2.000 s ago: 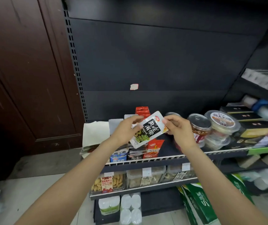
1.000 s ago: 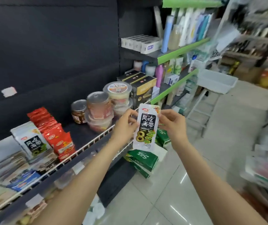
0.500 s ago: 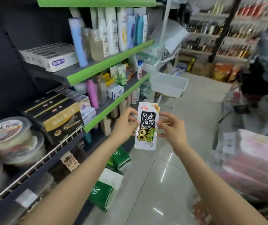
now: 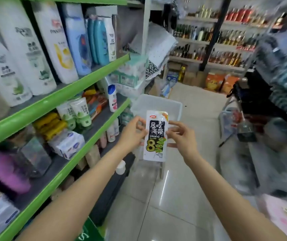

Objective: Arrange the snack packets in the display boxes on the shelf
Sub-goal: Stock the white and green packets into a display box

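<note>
A white snack packet (image 4: 156, 136) with a black label and a green "8" stands upright in front of me, over the aisle floor. My left hand (image 4: 133, 132) pinches its left edge between thumb and fingers. My right hand (image 4: 182, 134) pinches its right edge the same way. The snack shelf with its display boxes is out of view.
Green-edged shelves (image 4: 55, 100) on the left hold shampoo bottles, tubes and tissue packs. A white plastic tub (image 4: 156, 106) stands on a stool just beyond the packet. Bottle shelves (image 4: 217, 42) line the far wall. A dark rack (image 4: 253, 108) stands on the right, tiled floor (image 4: 174, 197) below.
My view has swung right, from the dark snack shelf to the toiletries shelves and aisle. The packet, tilted at first, now stands upright, held by both hands throughout.
</note>
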A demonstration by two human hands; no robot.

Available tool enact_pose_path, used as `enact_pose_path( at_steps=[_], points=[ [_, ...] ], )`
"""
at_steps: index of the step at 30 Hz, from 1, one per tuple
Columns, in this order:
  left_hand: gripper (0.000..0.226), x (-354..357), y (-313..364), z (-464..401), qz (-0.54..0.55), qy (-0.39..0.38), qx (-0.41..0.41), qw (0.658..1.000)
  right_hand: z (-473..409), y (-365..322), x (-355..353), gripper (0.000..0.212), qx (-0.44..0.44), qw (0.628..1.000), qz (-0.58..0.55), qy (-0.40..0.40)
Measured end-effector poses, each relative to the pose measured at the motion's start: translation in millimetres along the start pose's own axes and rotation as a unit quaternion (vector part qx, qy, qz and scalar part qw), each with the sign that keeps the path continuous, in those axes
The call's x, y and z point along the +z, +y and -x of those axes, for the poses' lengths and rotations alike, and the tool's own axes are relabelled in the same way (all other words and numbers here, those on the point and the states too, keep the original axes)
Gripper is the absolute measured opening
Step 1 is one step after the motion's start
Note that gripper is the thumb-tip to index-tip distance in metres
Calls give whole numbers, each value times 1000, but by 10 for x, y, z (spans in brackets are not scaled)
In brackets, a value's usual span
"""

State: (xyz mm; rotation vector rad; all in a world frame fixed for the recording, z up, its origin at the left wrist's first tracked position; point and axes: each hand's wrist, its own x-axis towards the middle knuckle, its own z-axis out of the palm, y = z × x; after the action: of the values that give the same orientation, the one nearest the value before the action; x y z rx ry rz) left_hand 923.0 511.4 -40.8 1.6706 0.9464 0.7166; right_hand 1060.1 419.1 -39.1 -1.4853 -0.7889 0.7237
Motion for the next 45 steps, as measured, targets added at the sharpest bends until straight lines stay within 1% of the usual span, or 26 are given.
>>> enact_pose_path(
  at_steps=[5,8,11,15,17,20,23,25,27,30,32,34,36,37,41,45],
  points=[
    [21,267,26,-1147,16,-26,-18,999,-1123,106,-180,30,15,1000,-5,22],
    [40,456,-18,-1861,17,-45,-26,998,-1881,233,-280,34,14,999,-1,34],
    [59,677,-113,-2596,11,-46,-32,998,-2710,422,-380,40,10,999,13,31],
    [71,957,-306,-3541,9,-24,-60,998,-3769,715,-499,43,22,999,38,8],
    [74,1067,-435,-3945,16,-7,-85,996,-4224,877,-535,47,36,997,69,-20],
    [78,1193,-681,-4459,21,13,-124,992,-4809,1176,-513,59,62,988,119,-81],
    [81,1290,-1005,-4851,5,17,-176,984,-5196,1518,-416,67,77,971,179,-137],
    [84,1362,-1305,-5076,-10,8,-215,977,-5411,1791,-343,69,107,957,208,-171],
    [87,1415,-1592,-5239,-20,-10,-247,969,-5572,2091,-278,70,148,946,213,-192],
    [84,1473,-2016,-5437,-33,-36,-272,961,-5745,2514,-181,76,194,934,215,-208],
    [79,1506,-2251,-5540,-43,-46,-279,958,-5831,2721,-106,75,216,933,212,-197],
    [75,1526,-2388,-5619,-48,-44,-281,958,-5896,2866,-28,70,230,929,212,-197],
    [69,1537,-2493,-5689,-73,-52,-278,956,-5940,2957,44,55,233,922,227,-208],
    [66,1535,-2527,-5714,-103,-66,-278,953,-5955,2994,70,47,238,918,238,-212],
    [58,1485,-2564,-5763,-208,-122,-289,926,-5972,2997,134,48,256,902,280,-208],
    [47,1357,-2456,-5785,-275,-123,-267,915,-5983,2849,125,42,270,898,291,-189]
  ],
)
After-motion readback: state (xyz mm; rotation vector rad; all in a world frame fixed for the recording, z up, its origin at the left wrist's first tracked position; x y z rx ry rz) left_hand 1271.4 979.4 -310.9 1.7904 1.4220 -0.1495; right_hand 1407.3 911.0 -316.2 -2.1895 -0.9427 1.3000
